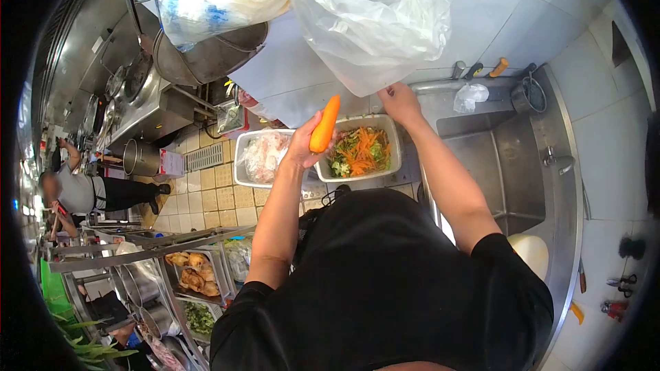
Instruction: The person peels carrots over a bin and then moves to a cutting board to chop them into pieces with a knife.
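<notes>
A peeled-looking orange carrot [325, 124] is held in my left hand [303, 143], pointing up and slightly right over the gap between two white tubs. The right tub [397, 154] holds orange shreds and chopped greens. In the left tub [238, 165] lies something pale and pinkish, partly wrapped in clear plastic. My right hand [400, 104] is by the bottom of a hanging clear plastic bag [375, 34], near the sink's back left corner. Its fingers are bent together, and whether they pinch anything is too small to tell.
A steel sink [474, 165] is on the right, with a tap [558, 161] and a small pot [529, 95]. Knife handles stand at the wall behind it. Trays of food fill a rack [137, 251] at lower left. Another person [82, 192] stands at far left.
</notes>
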Tool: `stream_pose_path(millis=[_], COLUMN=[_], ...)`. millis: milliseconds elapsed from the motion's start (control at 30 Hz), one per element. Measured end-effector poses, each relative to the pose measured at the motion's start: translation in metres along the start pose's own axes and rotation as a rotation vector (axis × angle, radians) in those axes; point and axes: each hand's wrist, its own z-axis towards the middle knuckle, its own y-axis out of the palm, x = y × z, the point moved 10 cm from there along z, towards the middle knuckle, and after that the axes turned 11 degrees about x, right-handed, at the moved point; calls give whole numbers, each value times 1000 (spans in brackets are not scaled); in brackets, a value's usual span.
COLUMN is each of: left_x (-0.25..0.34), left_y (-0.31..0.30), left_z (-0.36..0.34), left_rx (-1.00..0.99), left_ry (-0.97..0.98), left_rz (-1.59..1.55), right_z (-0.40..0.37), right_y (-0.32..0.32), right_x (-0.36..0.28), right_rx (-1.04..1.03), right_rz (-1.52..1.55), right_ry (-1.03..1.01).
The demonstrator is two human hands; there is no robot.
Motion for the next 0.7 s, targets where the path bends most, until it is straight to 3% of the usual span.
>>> stream_pose_path(millis=[67, 167, 233, 267, 333, 400, 467, 600, 700], left_x=[2, 12, 17, 20, 23, 24, 23, 23, 27], left_y=[-20, -15, -6, -7, -8, -16, -13, -6, 4], left_z=[5, 11, 8, 7, 5, 3, 5, 3, -2], left_rx=[167, 248, 288, 327, 353, 380, 273, 281, 260], left_ry=[27, 95, 110, 126, 129, 129, 127, 121, 144], left_rz=[74, 142, 153, 160, 165, 171, 179, 190, 243], right_z=[-21, -71, -98, -99, -95, -77, -69, -71, -72], right_y=[-1, 14, 35, 27, 18, 33, 16, 7, 11], right_x=[-26, -73, -95, -100, -85, -57, -49, -73, -91], right_rx=[22, -146, -334, -332, -377, -281, -155, -139, -247], right_rz=[251, 423, 632, 631, 360, 448, 287, 355, 314], right_ry=[-156, -228, -381, -382, -136, -197, -162, -124, -154])
